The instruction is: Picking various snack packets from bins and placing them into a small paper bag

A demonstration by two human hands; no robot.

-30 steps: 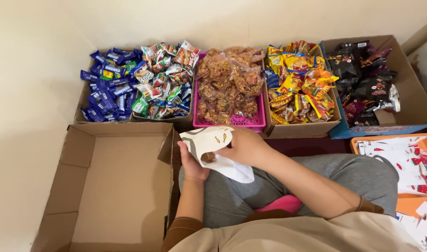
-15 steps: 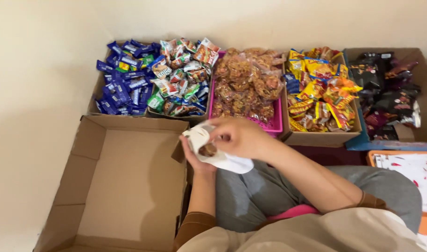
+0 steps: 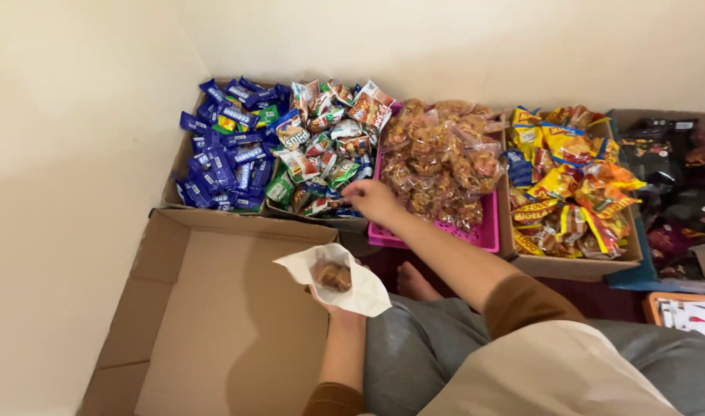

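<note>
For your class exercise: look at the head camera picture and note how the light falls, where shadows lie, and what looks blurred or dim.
Head view: soft, even light on the pale wall; a shadow falls inside the open cardboard box under the left hand and its white paper bag; the right hand is slightly motion-blurred; the dark packets at the right edge look dim, with little detail.

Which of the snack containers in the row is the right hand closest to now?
The right hand hovers at the box of mixed colourful packets, second from left, beside the pink basket.
</note>
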